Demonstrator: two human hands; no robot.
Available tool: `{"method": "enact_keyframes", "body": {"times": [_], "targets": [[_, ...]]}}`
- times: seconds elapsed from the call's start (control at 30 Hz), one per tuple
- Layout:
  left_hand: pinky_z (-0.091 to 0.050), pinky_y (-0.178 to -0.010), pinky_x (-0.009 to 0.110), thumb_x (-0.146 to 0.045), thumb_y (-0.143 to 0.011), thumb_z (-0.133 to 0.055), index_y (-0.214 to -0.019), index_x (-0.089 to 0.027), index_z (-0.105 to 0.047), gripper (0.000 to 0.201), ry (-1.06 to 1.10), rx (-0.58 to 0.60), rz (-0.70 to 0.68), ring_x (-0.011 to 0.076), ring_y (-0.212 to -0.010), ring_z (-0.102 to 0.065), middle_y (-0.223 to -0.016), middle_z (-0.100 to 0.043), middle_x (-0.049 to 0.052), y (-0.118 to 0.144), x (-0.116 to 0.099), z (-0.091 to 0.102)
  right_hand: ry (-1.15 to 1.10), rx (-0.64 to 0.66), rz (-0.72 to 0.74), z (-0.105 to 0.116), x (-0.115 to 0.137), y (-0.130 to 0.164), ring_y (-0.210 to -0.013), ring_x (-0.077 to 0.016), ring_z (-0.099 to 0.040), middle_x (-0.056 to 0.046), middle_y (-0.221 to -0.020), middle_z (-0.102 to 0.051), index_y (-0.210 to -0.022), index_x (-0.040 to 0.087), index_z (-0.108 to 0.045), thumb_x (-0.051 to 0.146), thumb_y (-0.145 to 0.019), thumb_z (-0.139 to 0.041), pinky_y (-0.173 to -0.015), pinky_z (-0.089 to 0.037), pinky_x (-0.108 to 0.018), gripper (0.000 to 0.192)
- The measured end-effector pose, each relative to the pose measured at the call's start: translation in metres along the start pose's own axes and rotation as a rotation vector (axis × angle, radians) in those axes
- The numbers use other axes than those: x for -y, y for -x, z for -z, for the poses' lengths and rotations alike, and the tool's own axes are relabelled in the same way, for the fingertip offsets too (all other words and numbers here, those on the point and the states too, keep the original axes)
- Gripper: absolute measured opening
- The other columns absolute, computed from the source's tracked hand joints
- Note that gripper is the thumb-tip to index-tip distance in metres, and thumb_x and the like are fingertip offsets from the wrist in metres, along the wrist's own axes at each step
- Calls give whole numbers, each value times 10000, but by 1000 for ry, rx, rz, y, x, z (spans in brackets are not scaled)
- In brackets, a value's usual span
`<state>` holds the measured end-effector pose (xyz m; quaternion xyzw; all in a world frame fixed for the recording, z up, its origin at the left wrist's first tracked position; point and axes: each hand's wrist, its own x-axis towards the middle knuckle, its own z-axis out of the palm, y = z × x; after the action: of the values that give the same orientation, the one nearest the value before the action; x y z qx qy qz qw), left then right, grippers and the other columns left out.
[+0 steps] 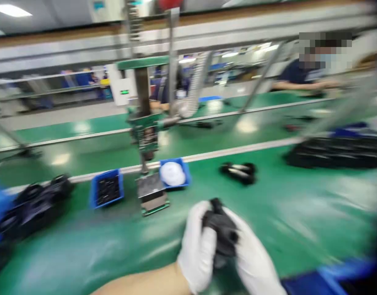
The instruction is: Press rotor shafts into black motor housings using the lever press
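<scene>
Both my hands wear white gloves and meet around a black plastic part (222, 233) low in the middle of the view. My left hand (197, 248) grips its left side, with the thumb toward me. On the other side my right hand (252, 254) is closed against the part, most of its fingers hidden behind it. The part is dark and rounded with a short piece sticking up; blur hides its exact kind. Beyond my hands a black object with pale bars (240, 172) lies on the green bench top (299, 213).
A press-like machine (148, 135) stands ahead over a metal block (151, 192). Beside it are a blue tray (92, 192) of small black parts and a blue tray (188, 182) holding something white. Black parts (37, 205) lie left, more (335, 152) right. A co-worker (301, 73) sits across.
</scene>
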<state>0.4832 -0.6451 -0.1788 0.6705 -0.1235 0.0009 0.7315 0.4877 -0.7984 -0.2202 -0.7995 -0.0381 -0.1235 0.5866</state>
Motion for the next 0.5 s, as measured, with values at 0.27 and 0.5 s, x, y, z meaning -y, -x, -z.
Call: {"method": "enact_keyframes", "body": {"times": [0.27, 0.5], "targets": [[-76, -1233, 332, -614, -946, -365, -1555, -261, -120, 745, 253, 212, 248, 212, -1499, -106, -1632, -113, -9, -4, 89, -45, 853, -180, 70, 40, -2, -1, -1139, -395, -564, -186, -1311, -549, -1467, 209, -316, 368, -703, -706, -938, -485, -578, 872], [-282, -1183, 423, -714, -811, -539, -1367, -386, -529, 646, 510, 206, 268, 314, -1442, -294, -1543, -380, -9, -15, 126, -50, 1009, -332, -369, 163, -28, -113, -1066, -357, -589, -191, -1176, -598, -1433, 131, -355, 481, -864, -567, -882, -468, -451, 702]]}}
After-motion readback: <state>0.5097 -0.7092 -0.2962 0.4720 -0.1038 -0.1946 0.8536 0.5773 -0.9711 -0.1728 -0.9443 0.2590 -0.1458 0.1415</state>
